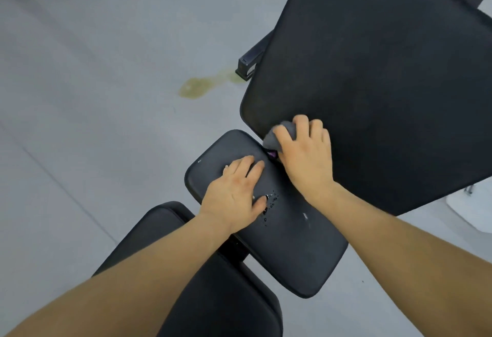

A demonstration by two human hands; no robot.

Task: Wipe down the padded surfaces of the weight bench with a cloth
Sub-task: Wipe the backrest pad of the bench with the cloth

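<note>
The weight bench has a large black back pad (pixel 378 91), a smaller black seat pad (pixel 287 251) in front of it, and a third black pad (pixel 213 296) nearest me. My right hand (pixel 306 155) grips a bunched grey cloth (pixel 282 134) and presses it at the lower edge of the back pad, by the gap above the seat pad. My left hand (pixel 234 193) rests flat on the seat pad with fingers spread. Small droplets (pixel 270 203) lie on the seat pad beside my left thumb.
The grey floor (pixel 93 97) carries a yellowish stain (pixel 197 87) left of the bench. A black frame foot (pixel 247 66) sticks out under the back pad. A white object (pixel 471 209) lies on the floor at the right edge.
</note>
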